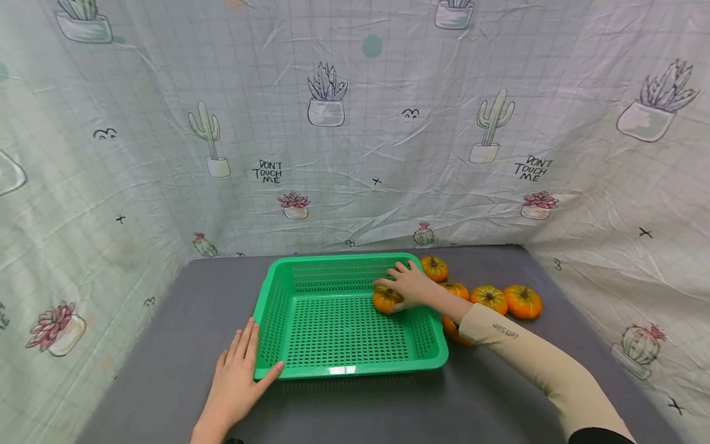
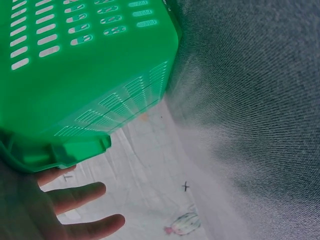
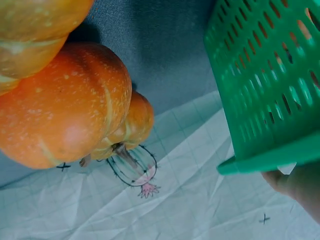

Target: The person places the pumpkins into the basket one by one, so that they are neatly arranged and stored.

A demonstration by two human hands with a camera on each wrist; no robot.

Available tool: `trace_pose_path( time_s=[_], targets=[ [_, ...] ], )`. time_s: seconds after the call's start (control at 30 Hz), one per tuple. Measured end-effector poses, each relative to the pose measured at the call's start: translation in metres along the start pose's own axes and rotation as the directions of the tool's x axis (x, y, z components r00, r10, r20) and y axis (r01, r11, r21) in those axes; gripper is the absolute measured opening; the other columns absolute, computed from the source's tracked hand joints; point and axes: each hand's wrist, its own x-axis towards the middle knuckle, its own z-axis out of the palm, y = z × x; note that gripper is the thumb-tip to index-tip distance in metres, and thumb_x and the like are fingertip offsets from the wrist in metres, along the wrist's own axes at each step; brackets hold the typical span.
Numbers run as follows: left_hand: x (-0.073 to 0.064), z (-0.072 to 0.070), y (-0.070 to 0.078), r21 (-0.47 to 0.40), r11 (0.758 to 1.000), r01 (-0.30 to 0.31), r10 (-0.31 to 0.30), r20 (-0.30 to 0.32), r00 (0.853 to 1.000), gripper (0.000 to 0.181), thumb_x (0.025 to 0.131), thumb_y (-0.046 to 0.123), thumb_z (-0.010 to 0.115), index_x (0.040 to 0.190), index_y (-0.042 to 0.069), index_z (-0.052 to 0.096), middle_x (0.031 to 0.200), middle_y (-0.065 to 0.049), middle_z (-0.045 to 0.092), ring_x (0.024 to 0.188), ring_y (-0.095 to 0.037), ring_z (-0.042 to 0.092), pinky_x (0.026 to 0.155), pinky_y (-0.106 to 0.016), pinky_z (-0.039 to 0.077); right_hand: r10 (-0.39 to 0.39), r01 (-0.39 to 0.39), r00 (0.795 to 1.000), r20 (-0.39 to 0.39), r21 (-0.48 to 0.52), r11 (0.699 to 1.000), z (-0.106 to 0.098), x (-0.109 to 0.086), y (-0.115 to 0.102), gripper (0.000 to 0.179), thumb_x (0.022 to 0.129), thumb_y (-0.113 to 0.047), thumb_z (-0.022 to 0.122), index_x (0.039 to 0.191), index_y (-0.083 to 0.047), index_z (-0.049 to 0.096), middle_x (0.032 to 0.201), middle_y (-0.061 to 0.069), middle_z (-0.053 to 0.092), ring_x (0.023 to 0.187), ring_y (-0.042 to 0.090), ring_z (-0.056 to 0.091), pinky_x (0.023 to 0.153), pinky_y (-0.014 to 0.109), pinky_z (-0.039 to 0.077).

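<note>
A green plastic basket (image 1: 346, 372) with slotted walls stands on the grey table. In the head view, my right hand (image 1: 413, 285) reaches over its right rim and grips a small orange pumpkin (image 1: 386, 300) inside, near the right wall. My left hand (image 1: 235, 373) is at the basket's front left corner, fingers straight along the left side and thumb at the front rim. The left wrist view shows those fingers (image 2: 80, 197) spread beside the basket rim (image 2: 75, 152). In the right wrist view, the basket wall hides most of the right hand (image 3: 305, 190) and the held pumpkin.
Several more pumpkins lie right of the basket, among them one at the back (image 1: 434, 269), one at the far right (image 1: 522, 301) and one partly under the right forearm (image 1: 456, 331). A cactus-print cloth (image 1: 355, 154) hangs behind and beside the grey table (image 1: 183, 345).
</note>
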Motion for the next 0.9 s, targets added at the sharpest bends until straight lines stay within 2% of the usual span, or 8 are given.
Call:
trace_pose_path(
  time_s=[0.13,0.27,0.47,0.63,0.77,0.9],
  targets=[
    [0.0,0.001,-0.001,0.001,1.0,0.004,-0.004,-0.004,1.0,0.088,0.082,0.059,0.048,0.143,0.003,0.017,0.149,-0.015,0.016,0.131,-0.042,0.022,0.092,-0.064,0.026,0.015,-0.015,1.0,-0.022,0.043,0.999,-0.009,-0.009,0.0,0.063,0.076,-0.05,0.063,0.131,-0.025,0.044,0.122,0.006,0.05,0.1,0.024,0.04,0.084,0.048,0.035],
    [-0.001,0.001,-0.002,0.003,1.0,0.003,-0.003,-0.01,1.0,0.088,0.082,0.057,0.05,0.143,0.003,0.018,0.149,-0.015,0.016,0.131,-0.041,0.022,0.092,-0.063,0.027,0.016,-0.009,0.995,-0.101,0.071,0.997,-0.017,-0.021,0.001,0.057,0.078,-0.046,0.063,0.128,-0.023,0.048,0.12,0.007,0.052,0.103,0.025,0.042,0.084,0.049,0.036],
    [0.0,0.001,-0.001,-0.013,1.0,0.014,-0.013,0.011,1.0,0.09,0.082,0.061,0.047,0.143,0.004,0.016,0.149,-0.015,0.015,0.132,-0.041,0.02,0.092,-0.065,0.025,0.028,-0.012,0.976,-0.215,0.076,0.997,-0.026,-0.048,-0.002,0.045,0.081,-0.039,0.062,0.12,-0.018,0.055,0.112,0.004,0.058,0.099,0.024,0.046,0.078,0.045,0.038],
    [-0.002,0.002,0.0,-0.013,1.0,0.019,-0.019,0.013,1.0,0.09,0.082,0.061,0.047,0.143,0.003,0.016,0.149,-0.015,0.015,0.132,-0.042,0.021,0.092,-0.065,0.025,0.039,-0.009,0.958,-0.283,0.105,0.994,-0.029,-0.073,-0.005,0.038,0.081,-0.033,0.064,0.116,-0.02,0.058,0.108,0.001,0.061,0.097,0.022,0.049,0.076,0.041,0.038],
    [-0.002,0.003,0.001,-0.017,1.0,0.019,-0.019,0.015,1.0,0.09,0.082,0.06,0.047,0.143,0.003,0.016,0.149,-0.015,0.015,0.132,-0.042,0.021,0.092,-0.065,0.025,0.043,0.005,0.935,-0.352,0.133,0.991,-0.024,-0.089,-0.006,0.035,0.078,-0.029,0.067,0.112,-0.02,0.061,0.104,-0.001,0.062,0.093,0.02,0.048,0.074,0.037,0.035],
    [-0.001,0.002,0.0,-0.013,1.0,0.008,-0.008,0.001,1.0,0.088,0.082,0.058,0.049,0.143,0.003,0.017,0.149,-0.015,0.015,0.132,-0.042,0.021,0.092,-0.065,0.026,0.052,0.017,0.897,-0.44,0.152,0.988,-0.02,-0.101,-0.006,0.035,0.074,-0.026,0.07,0.108,-0.017,0.063,0.101,0.0,0.063,0.09,0.019,0.048,0.073,0.037,0.034]
  ],
)
